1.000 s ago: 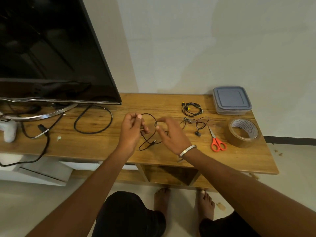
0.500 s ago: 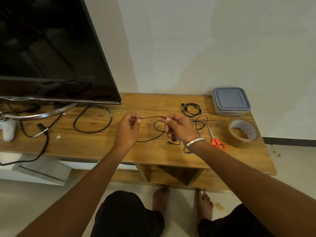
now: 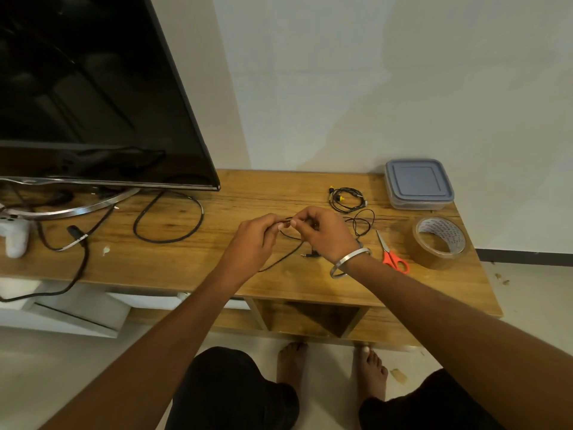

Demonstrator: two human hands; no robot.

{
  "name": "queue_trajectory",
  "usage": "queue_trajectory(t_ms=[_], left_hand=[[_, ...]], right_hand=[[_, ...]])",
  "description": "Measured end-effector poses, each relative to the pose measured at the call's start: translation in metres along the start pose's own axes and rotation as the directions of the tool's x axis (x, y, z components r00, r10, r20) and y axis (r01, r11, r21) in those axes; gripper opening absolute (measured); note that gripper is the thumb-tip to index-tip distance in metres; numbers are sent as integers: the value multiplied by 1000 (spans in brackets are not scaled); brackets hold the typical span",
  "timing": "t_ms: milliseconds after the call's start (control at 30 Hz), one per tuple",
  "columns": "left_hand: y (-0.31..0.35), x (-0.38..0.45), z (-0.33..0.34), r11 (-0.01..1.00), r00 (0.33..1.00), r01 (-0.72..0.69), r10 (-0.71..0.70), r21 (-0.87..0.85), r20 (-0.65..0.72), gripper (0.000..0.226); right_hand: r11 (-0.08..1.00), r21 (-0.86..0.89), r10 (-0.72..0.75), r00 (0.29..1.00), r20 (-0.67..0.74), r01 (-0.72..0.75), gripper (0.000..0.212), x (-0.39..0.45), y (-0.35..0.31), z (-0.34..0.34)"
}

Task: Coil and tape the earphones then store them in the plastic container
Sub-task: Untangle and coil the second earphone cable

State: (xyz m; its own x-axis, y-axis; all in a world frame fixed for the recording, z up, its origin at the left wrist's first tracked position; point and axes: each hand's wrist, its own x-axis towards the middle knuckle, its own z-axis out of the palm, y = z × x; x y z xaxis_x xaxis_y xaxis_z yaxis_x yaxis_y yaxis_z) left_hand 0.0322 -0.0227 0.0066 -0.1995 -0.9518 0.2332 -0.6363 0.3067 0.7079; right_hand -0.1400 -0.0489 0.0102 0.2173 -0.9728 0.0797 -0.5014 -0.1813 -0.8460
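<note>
pinching is noted at both hands: the left hand (image 3: 251, 243) and the right hand (image 3: 322, 234) are brought together above the wooden tv stand (image 3: 217, 262), each gripping the black earphone cable (image 3: 280, 259) between thumb and fingertips. the cable is seen trailing down onto the surface, its jack plug (image 3: 307, 255) lying just below the right hand — further loops are spread to the right of that hand. a second, coiled set of earphones (image 3: 345, 198) is located behind, beside the lidded plastic container (image 3: 418, 184) at the back right corner. orange-handled scissors (image 3: 392, 256) and a roll of brown tape (image 3: 438, 242) are laid near the right edge — a silver bangle (image 3: 348, 262) is worn on the right wrist.
</note>
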Motion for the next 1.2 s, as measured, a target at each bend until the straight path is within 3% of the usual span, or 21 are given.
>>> queue_trajectory(t_ms=[367, 567, 700, 767, 867, 967, 1033, 1200], left_hand=[[-10, -2, -9, 986, 992, 127, -126, -111, 17, 18], [-6, 1, -4, 982, 987, 138, -148, -131, -67, 19], [-2, 3, -6, 978, 971, 173, -190, -115, -148, 19], [-2, 2, -6, 980, 981, 162, -172, -114, -88, 18], [4, 1, -4, 988, 995, 93, -87, -124, 54, 16], [9, 3, 0, 989, 996, 56, -46, -134, 72, 17], [6, 4, 0, 986, 997, 71, -65, -151, 45, 17], [1, 4, -5, 984, 993, 115, -112, -139, 34, 18]], right_hand=[[994, -80, 67, 990, -120, -77, 15, 1, 20, -20], [989, 49, 132, 977, 170, -143, 9, -7, 17, -28], [998, -18, 67, 984, 166, -65, 15, -7, 15, -25], [999, -45, 24, 993, 117, -19, 22, -5, 15, -23], [996, -36, -79, 985, 156, 85, 42, -2, 7, -18], [962, -139, -199, 953, 227, 235, 29, 1, -3, -13], [955, -141, -234, 955, 182, 261, 25, 1, -3, -14], [981, -147, -135, 989, -64, 125, 22, 1, 8, -29]])
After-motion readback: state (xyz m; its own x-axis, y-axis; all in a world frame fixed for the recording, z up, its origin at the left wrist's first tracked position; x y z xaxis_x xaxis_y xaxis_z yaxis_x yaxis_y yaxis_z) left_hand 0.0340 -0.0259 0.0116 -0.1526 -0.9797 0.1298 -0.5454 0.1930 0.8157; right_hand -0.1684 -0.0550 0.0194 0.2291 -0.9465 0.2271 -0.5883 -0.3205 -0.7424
